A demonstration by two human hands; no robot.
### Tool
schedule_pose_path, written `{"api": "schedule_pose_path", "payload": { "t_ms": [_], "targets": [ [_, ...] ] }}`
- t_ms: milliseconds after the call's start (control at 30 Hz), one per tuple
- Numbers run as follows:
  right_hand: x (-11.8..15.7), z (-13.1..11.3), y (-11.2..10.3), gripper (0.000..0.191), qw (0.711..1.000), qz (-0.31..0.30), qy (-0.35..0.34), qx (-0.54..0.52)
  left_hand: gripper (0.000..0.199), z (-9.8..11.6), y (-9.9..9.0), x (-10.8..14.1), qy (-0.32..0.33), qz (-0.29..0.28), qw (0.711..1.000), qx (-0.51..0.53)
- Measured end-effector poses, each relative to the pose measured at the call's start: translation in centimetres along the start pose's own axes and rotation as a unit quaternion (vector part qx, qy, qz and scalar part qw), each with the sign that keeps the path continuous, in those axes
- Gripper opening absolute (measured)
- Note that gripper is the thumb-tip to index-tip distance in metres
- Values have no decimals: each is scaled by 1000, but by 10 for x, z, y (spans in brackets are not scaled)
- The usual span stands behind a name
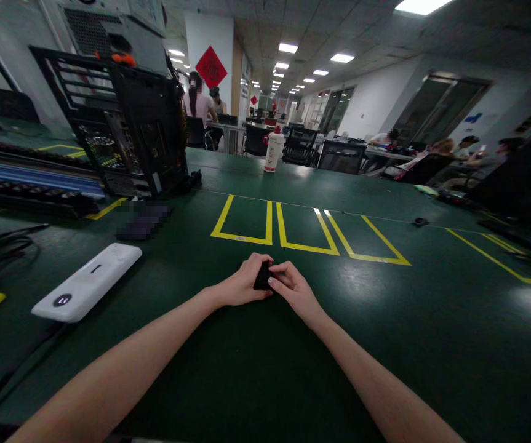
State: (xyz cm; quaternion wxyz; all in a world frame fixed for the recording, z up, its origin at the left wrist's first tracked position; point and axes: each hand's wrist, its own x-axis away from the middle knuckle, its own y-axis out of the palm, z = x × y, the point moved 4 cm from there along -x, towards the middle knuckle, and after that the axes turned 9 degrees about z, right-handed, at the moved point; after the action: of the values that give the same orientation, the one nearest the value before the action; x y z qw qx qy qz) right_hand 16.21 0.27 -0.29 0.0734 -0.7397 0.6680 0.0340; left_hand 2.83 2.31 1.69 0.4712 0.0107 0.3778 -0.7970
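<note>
the wide dark green matte table (431, 344) fills most of my view, and i take its yellow taped rectangles (288, 231) for marked spots that keep parts apart, though none has anything in it. at the far left an open black metal computer chassis (131, 129) stands upright, its open side turned towards me, probably so the inside can be reached. nearer, on my left, a white oblong power bank (87, 282) lies flat, well apart from my hands. far back stands a white plastic bottle with a red cap (274, 149). my left hand (244, 284) and right hand (293, 288) meet just short of the taped boxes, low against the table. the fingers of both are curled shut round a small black object (262, 277) pinched between them; what it is, i can't tell.
</note>
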Motion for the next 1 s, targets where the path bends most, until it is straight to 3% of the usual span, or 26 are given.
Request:
{"api": "schedule_pose_path", "payload": {
  "t_ms": [200, 433, 600, 767, 1000],
  "targets": [
    [-4, 2, 0, 22, 999, 31, -1, 15, 58, -1, 1, -1, 8, 4, 1000, -9],
    [-1, -1, -1, 24, 1000, -12, 14, 19, 58, -4, 2, 0, -6, 2, 1000, -3],
    [-1, -2, -1, 15, 1000, 8, 6, 14, 58, -3, 1, 0, 1, -3, 1000, 2],
    [-4, 2, -1, 23, 999, 18, 18, 23, 57, -4, 2, -1, -12, 1, 1000, 2],
    [-2, 0, -1, 25, 999, -34, 26, -11, 56, -1, 0, 1, 14, 10, 1000, -7]
  ]
}}
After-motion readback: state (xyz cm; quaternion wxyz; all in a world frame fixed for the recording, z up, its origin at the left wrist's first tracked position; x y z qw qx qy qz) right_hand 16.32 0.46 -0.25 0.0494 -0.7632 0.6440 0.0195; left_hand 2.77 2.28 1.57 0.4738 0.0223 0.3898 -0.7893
